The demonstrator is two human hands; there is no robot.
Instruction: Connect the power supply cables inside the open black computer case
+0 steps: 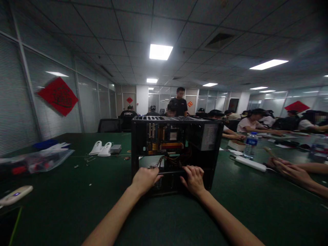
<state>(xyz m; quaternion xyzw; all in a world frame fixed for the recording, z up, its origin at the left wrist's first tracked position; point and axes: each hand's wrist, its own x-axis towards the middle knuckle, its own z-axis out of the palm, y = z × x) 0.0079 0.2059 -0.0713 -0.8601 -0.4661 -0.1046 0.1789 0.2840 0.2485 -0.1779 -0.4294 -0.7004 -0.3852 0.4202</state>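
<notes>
Black steel, one open computer case (176, 150) stands on the green table (77, 198), both hands, left hand (145, 179) and right hand (193, 179), gripping its lower front edge, arms outstretched.

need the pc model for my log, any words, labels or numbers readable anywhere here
Nothing can be read.
Grey label on the open black computer case: print too small.
Red diamond paper sign on the window blinds: dark character blurred.
Clear plastic water bottle: blue label illegible.
Black shirt back of a seated person: white print blurred.
</notes>
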